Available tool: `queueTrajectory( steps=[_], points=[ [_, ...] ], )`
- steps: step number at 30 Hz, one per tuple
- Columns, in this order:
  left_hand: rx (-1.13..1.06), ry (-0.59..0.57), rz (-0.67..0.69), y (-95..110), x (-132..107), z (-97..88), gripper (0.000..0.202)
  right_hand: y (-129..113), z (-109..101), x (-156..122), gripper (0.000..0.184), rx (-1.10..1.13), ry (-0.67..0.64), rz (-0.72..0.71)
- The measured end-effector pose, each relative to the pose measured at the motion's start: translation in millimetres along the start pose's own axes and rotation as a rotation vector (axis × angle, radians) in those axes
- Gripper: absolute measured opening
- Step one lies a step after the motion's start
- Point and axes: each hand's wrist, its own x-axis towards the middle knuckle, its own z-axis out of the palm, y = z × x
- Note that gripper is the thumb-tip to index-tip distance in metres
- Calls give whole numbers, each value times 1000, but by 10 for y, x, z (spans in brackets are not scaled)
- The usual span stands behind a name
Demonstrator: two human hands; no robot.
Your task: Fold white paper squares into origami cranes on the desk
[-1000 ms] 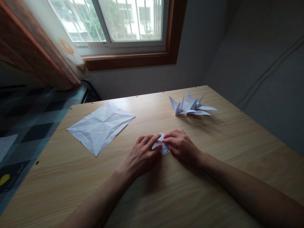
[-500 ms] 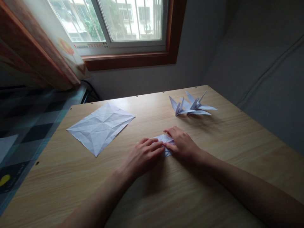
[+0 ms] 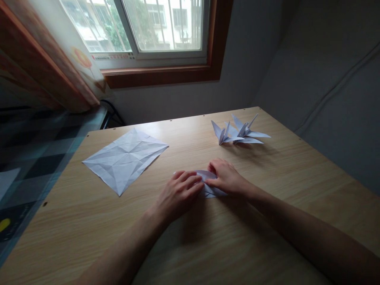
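Note:
A piece of folded white paper (image 3: 210, 191) lies on the wooden table in front of me, partly covered by both hands. My left hand (image 3: 184, 189) rests over its left part, fingers stretched out and pressing down. At the paper's right side, my right hand (image 3: 228, 176) has thumb and curled forefinger closed on a raised flap. The flap bows up slightly along the far edge. How the paper is folded beneath my palms is hidden.
An unfolded, creased white sheet (image 3: 126, 160) lies to the left. Folded paper cranes (image 3: 242, 132) stand close together at the back right. A checked cloth (image 3: 50, 162) covers a surface beyond the table's left edge. A window (image 3: 169, 27) and curtain (image 3: 56, 59) are behind.
My right fingers have curled in from lying stretched over the paper to pinching its far right part. The flap there has lifted. My left hand has barely moved.

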Motion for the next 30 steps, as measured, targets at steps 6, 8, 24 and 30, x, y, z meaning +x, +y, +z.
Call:
queueTrajectory(
  steps=[6, 8, 24, 30],
  points=[
    [75, 64, -65, 13, -9, 2, 8, 3, -55, 7, 20, 270, -93, -46],
    [114, 93, -83, 14, -11, 6, 7, -1, -83, 10, 14, 322, -117, -61],
    [221, 113, -135, -28, -28, 7, 26, 152, 159, 1, 14, -118, 229, -531],
    [59, -21, -85, -92, -31, 29, 13, 185, 107, -141, 14, -180, 101, -674]
  ],
)
